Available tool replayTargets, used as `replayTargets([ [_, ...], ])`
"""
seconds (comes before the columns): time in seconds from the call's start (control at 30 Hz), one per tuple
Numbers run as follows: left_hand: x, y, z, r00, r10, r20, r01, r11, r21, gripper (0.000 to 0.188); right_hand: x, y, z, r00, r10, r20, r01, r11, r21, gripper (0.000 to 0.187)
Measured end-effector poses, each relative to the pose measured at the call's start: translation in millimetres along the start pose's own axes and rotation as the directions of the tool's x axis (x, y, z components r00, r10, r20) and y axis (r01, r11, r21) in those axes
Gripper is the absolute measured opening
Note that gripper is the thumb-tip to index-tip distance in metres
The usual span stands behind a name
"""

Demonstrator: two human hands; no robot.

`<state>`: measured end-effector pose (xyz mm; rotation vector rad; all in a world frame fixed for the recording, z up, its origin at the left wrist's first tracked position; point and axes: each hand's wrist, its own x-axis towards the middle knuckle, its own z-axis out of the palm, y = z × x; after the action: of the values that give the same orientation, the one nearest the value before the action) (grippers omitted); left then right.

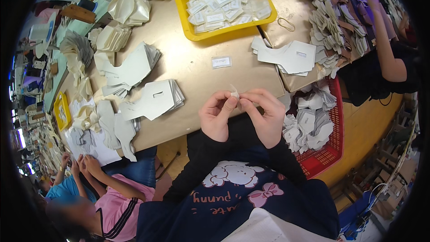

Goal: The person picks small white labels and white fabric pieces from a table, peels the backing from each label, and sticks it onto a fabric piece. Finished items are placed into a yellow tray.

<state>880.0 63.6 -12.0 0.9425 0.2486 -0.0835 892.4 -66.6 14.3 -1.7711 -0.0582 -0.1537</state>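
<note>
- i'm watching from afar as the left hand (216,114) and right hand (266,117) are nearly meeting over the near edge of the table (188,71), fingertips of both pinching a scrap (235,94).
- the scrap, small and pale, is sitting between the thumbs, mostly covered; i'm not making out its full shape.
- by my judgement, so little is showing that a loosening pinch could be letting it fall, perhaps past the table edge.
- its tip is looking thin to me, so uneven pulling by the two hands could be tearing or creasing it.
- a packet (221,62) is lying just beyond the fingers; a straying knuckle could be nudging it askew.
- the stack (151,103) is fanning out to the left; a swinging left hand could be sliding its layers apart.
- the basket (337,127) is standing low on the right, holding loose pieces (309,127); anything dropping there could be getting lost among them.
</note>
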Motion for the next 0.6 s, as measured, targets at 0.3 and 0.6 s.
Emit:
replayTargets([
  [0.3, 0.7, 7.3, -2.4, 0.998, -0.022, 0.063, 0.012, 0.988, 0.155, 0.015, 10.4, -0.1, -16.5, 0.928, 0.288, 0.235, -0.34, 0.913, 0.226, 0.014],
  [0.6, 4.6, 17.2, -9.5, 0.973, 0.148, 0.179, -0.216, 0.861, 0.46, 0.011, 9.1, -1.5, -20.0, 0.988, -0.107, 0.113, 0.109, 0.994, -0.007, 0.008],
])
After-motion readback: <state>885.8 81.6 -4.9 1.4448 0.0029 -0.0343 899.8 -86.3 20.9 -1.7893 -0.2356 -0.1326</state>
